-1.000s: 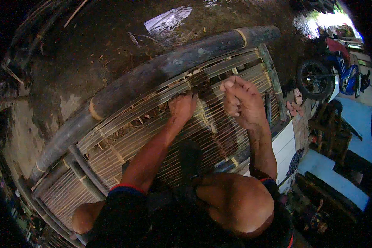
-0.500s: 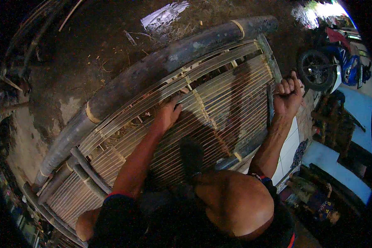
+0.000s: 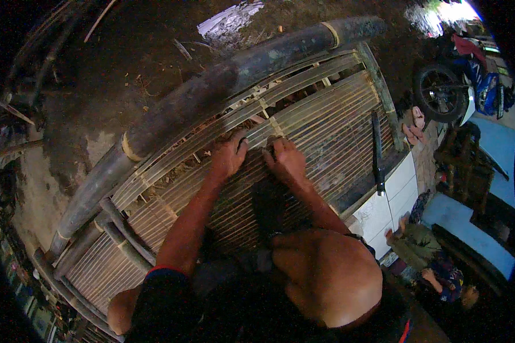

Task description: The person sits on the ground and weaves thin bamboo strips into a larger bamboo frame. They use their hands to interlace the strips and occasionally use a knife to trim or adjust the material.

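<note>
A panel of thin bamboo slats (image 3: 326,123) lies flat under me, tied to a thick dark bamboo pole (image 3: 212,94) along its far edge. My left hand (image 3: 230,155) presses on the slats near the panel's middle, fingers spread over a slat. My right hand (image 3: 285,160) rests just to its right, fingers curled down on the slats beside a pale binding strip (image 3: 272,121). A dark long-handled tool (image 3: 376,151) lies on the panel's right part, apart from both hands. My bent knee (image 3: 326,274) fills the lower middle.
Several round bamboo poles (image 3: 117,228) cross the panel at lower left. Bare earth with scraps and a white torn sheet (image 3: 229,20) lies beyond the thick pole. A motorcycle (image 3: 458,86) stands at the upper right, white tiles (image 3: 386,206) and sandals (image 3: 413,123) at the right.
My right hand has left the dark tool at the panel's right edge and come back to the middle beside my left hand. The tool now lies on the slats.
</note>
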A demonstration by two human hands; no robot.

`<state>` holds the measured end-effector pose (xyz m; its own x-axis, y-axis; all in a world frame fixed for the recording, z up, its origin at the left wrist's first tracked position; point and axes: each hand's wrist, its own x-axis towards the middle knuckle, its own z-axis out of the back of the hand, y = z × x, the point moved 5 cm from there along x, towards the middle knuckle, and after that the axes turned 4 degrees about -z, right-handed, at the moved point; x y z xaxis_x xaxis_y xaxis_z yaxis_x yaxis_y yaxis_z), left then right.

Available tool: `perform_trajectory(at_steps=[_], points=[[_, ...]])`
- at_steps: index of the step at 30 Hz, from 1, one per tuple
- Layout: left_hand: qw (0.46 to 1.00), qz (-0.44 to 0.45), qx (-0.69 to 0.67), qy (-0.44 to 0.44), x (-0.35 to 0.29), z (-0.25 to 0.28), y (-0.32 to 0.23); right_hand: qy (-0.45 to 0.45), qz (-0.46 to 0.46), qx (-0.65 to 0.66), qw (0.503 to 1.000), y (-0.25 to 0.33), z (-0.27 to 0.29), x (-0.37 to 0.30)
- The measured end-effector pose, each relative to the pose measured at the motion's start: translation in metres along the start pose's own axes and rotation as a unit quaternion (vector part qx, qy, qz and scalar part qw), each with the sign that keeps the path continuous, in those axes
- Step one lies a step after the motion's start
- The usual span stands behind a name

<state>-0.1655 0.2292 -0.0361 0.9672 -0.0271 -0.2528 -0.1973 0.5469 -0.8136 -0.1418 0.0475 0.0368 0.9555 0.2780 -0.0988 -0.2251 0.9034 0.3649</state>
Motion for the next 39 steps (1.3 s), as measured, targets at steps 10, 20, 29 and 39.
perform_trajectory(at_steps=[10,20,29,39], points=[[0.999,0.000,-0.022,-0.041,-0.006,0.014,-0.022,0.052,-0.003,-0.092,0.994,0.002,-0.025,0.014],[0.999,-0.004,-0.028,-0.046,-0.003,0.031,-0.050,0.035,-0.155,0.339,0.928,-0.100,0.025,0.009],[0.991,-0.103,0.010,-0.080,0.012,0.024,-0.085,-0.014,0.107,-0.070,0.992,-0.060,0.036,0.011],[0.999,-0.004,0.053,-0.005,0.024,-0.011,-0.051,-0.010,0.158,-0.059,0.986,-0.028,0.026,0.009]])
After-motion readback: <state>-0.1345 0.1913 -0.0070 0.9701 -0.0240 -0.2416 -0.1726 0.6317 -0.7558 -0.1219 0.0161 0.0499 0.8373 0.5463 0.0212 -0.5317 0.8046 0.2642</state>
